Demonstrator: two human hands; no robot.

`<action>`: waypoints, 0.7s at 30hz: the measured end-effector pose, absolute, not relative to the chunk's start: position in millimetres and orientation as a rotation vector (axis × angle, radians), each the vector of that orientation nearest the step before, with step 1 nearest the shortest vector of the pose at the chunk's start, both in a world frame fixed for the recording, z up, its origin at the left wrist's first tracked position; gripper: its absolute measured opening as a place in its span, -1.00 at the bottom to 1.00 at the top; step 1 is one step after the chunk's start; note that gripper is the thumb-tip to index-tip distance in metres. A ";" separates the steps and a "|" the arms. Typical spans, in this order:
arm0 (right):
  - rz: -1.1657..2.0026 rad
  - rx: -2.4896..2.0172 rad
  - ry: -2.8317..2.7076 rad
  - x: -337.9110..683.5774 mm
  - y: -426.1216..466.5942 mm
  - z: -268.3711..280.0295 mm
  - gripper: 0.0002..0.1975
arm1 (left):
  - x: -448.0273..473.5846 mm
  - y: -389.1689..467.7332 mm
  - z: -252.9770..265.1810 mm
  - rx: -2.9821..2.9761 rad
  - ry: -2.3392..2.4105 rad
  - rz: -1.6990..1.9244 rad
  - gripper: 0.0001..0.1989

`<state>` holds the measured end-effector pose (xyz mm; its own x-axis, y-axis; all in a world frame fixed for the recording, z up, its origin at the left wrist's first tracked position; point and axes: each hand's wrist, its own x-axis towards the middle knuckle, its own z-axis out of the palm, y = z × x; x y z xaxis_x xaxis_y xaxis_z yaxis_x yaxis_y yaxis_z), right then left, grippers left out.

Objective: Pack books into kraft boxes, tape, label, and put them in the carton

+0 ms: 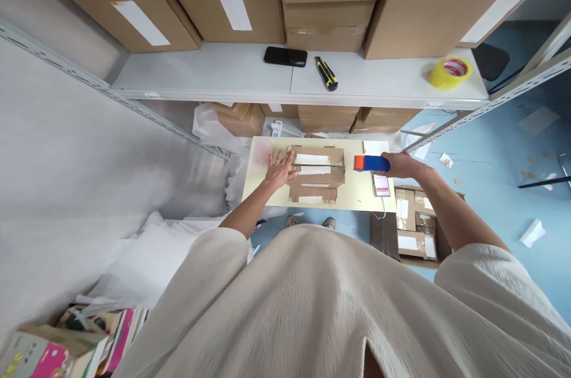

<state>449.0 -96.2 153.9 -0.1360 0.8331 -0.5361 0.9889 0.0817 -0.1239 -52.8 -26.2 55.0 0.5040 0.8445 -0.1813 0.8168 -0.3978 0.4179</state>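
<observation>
A cardboard box (317, 175) with a white label across its top seam lies on the pale yellow table (263, 187), one flap folded out towards me. My left hand (280, 169) rests on the box's left edge with its fingers spread. To the right of the box, my right hand (397, 165) is closed round a blue and orange tape dispenser (372, 163), held apart from the box. Just below the dispenser is a small device with a lit screen (381, 185) and a white cable.
A grey shelf (214, 71) behind the table bears several cartons (241, 9), a black phone (285, 56), a yellow-black utility knife (326, 74) and a yellow tape roll (450, 72). At the right, a large open carton (446, 253) holds small boxes. Books (120, 336) lie at lower left.
</observation>
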 end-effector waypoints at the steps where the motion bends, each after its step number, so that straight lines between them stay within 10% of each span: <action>1: -0.670 1.816 2.038 456.5 -99.3 152.8 -0.68 | -52.0 -26.2 55.0 2.304 1.365 0.065 -0.01; 21: -0.702 1.694 2.076 453.9 -80.1 99.5 -0.64 | -44.7 -32.6 61.4 2.281 1.440 0.001 -0.06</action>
<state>453.9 -80.1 99.5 -0.2095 0.7933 -0.5717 0.9774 0.1538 -0.1449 -44.7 -32.6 61.4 0.4575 0.8593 -0.2289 0.8590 -0.3604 0.3637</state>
